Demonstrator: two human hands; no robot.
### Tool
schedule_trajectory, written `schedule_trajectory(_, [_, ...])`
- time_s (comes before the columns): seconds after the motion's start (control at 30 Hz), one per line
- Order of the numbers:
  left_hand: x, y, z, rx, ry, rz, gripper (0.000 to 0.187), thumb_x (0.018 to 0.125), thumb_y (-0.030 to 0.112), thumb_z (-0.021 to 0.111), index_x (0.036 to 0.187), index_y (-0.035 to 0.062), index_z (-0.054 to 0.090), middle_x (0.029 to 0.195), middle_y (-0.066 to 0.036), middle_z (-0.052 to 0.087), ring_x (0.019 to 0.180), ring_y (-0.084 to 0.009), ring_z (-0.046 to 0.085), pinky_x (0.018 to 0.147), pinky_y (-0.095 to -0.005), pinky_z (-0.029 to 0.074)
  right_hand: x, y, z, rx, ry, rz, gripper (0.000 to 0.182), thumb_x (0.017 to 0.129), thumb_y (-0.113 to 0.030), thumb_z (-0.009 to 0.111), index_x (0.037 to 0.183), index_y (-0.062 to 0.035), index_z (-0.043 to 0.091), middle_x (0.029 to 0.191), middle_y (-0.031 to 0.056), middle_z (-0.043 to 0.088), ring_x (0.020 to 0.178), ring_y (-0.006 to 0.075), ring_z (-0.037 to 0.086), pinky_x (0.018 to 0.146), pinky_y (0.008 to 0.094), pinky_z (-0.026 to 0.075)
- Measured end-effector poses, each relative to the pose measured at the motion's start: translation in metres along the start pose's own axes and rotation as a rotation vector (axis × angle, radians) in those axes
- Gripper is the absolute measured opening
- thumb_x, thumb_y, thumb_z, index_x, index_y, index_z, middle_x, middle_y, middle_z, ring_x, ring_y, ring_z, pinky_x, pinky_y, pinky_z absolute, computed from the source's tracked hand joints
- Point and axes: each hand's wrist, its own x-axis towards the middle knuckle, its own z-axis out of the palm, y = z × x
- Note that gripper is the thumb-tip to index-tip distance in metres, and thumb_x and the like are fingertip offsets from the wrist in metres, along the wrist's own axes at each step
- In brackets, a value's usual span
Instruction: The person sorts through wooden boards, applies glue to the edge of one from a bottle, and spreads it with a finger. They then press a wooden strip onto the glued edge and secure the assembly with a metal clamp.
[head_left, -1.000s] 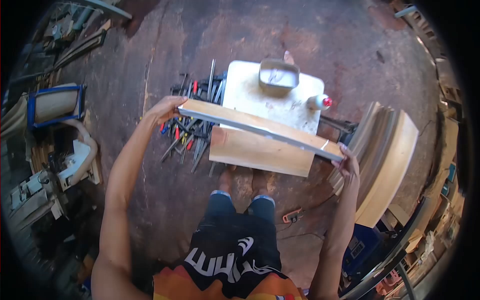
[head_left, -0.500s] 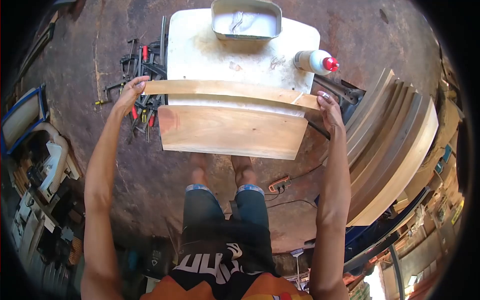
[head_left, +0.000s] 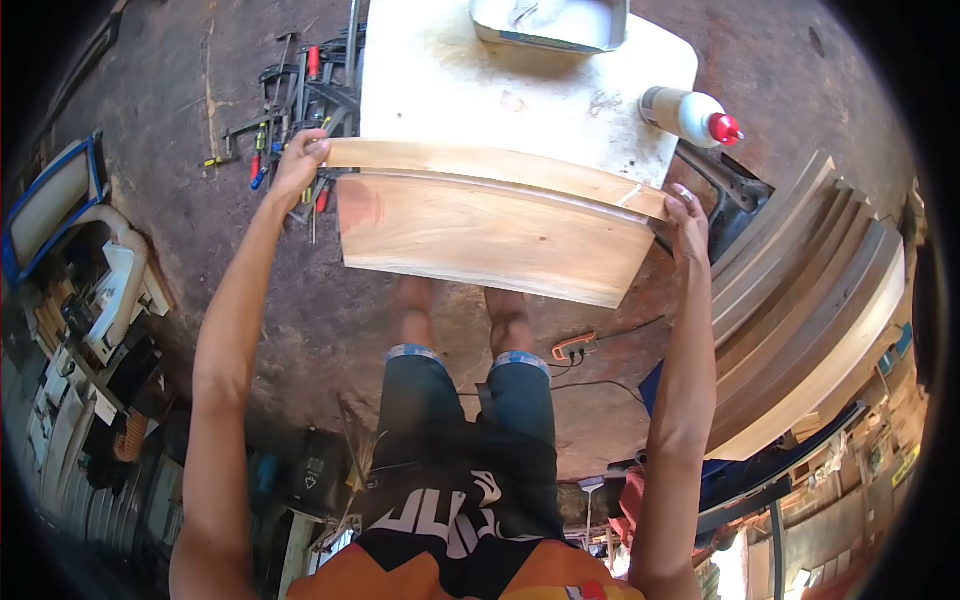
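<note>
A long, thin wood strip (head_left: 480, 160) spans the view between my two hands. My left hand (head_left: 303, 160) pinches its left end, and my right hand (head_left: 688, 218) grips its right end, near a pale mark on the wood. Just below the strip lies a wide wood board (head_left: 490, 235) with a reddish patch at its left end. A narrow gap shows between the strip and the board's upper edge. Beneath both is a white table (head_left: 430, 80) with stains on its top.
On the table stand a tub of white stuff (head_left: 545, 42) and a glue bottle (head_left: 690, 117) with a red cap. Several clamps (head_left: 300, 95) lie on the floor at left. Stacked curved boards (head_left: 820, 330) stand at right. An orange power strip (head_left: 575, 347) lies near my feet.
Both hands have brought the strip closer to the wide board, narrowing the gap between them. The whole view has shifted, with the table now higher and further right.
</note>
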Motion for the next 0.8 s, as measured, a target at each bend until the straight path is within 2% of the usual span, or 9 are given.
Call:
schedule_trajectory(0.17, [-0.014,0.007,0.010,0.049,-0.022,-0.035,0.034,0.096,0.017,0.059,0.126,0.0030,0.051,0.105,-0.011,0.066,0.098,-0.0160,0.059,0.087,-0.0298,0.045,0.002,0.015,-0.006,0.053,0.017,0.008,0.043,0.088,-0.008,0.067,0.128,-0.0043,0.053,0.099,0.0034,0.065,0.088,0.0105,0.058,0.081,0.0241,0.045])
schedule_trajectory(0.3, [-0.012,-0.009,0.015,-0.018,-0.030,-0.079,0.036,0.096,0.018,0.059,0.127,0.0026,0.050,0.110,-0.013,0.064,0.102,-0.0174,0.058,0.090,-0.0308,0.045,0.001,0.019,-0.007,0.030,0.044,0.031,0.043,0.085,-0.008,0.067,0.126,-0.0057,0.055,0.097,0.0016,0.064,0.089,0.0109,0.057,0.082,0.0242,0.043])
schedule_trajectory(0.5, [-0.012,-0.007,0.025,-0.021,-0.032,-0.051,0.036,0.095,0.017,0.059,0.127,0.0021,0.051,0.110,-0.010,0.064,0.102,-0.0160,0.058,0.090,-0.0292,0.045,-0.002,0.012,-0.001,0.087,0.124,0.094,0.039,0.083,-0.008,0.064,0.122,-0.0075,0.057,0.099,0.0018,0.064,0.089,0.0099,0.055,0.079,0.0247,0.042])
schedule_trajectory(0.63, [-0.010,-0.016,0.028,-0.055,-0.024,-0.042,0.035,0.095,0.015,0.059,0.126,0.0021,0.052,0.109,-0.009,0.065,0.101,-0.0151,0.059,0.090,-0.0285,0.045,0.004,0.025,-0.007,0.012,0.150,0.109,0.039,0.081,-0.008,0.064,0.120,-0.0076,0.059,0.095,0.0019,0.063,0.082,0.0096,0.055,0.072,0.0232,0.042])
schedule_trajectory(0.67, [-0.010,-0.018,0.027,-0.080,-0.014,-0.040,0.035,0.095,0.015,0.060,0.126,0.0018,0.052,0.107,-0.008,0.065,0.100,-0.0150,0.059,0.089,-0.0286,0.045,0.004,0.030,-0.006,-0.038,0.169,0.073,0.043,0.083,-0.009,0.061,0.126,-0.0080,0.055,0.090,0.0016,0.063,0.073,0.0097,0.059,0.065,0.0263,0.049])
schedule_trajectory(0.73, [-0.005,-0.029,0.026,-0.027,0.016,0.004,0.032,0.094,0.014,0.060,0.124,0.0046,0.056,0.111,-0.009,0.064,0.103,-0.0166,0.059,0.090,-0.0294,0.045,-0.002,0.030,0.000,-0.019,0.175,0.081,0.040,0.082,-0.007,0.062,0.122,-0.0051,0.058,0.092,0.0051,0.066,0.073,0.0105,0.059,0.063,0.0269,0.048])
schedule_trajectory(0.8, [0.005,-0.047,0.022,-0.113,-0.026,0.029,0.032,0.094,0.014,0.060,0.125,0.0054,0.057,0.115,-0.010,0.063,0.108,-0.0185,0.059,0.095,-0.0317,0.045,0.003,0.044,-0.006,0.011,0.167,0.036,0.037,0.081,-0.007,0.065,0.118,-0.0033,0.061,0.088,0.0038,0.066,0.071,0.0116,0.058,0.066,0.0276,0.048])
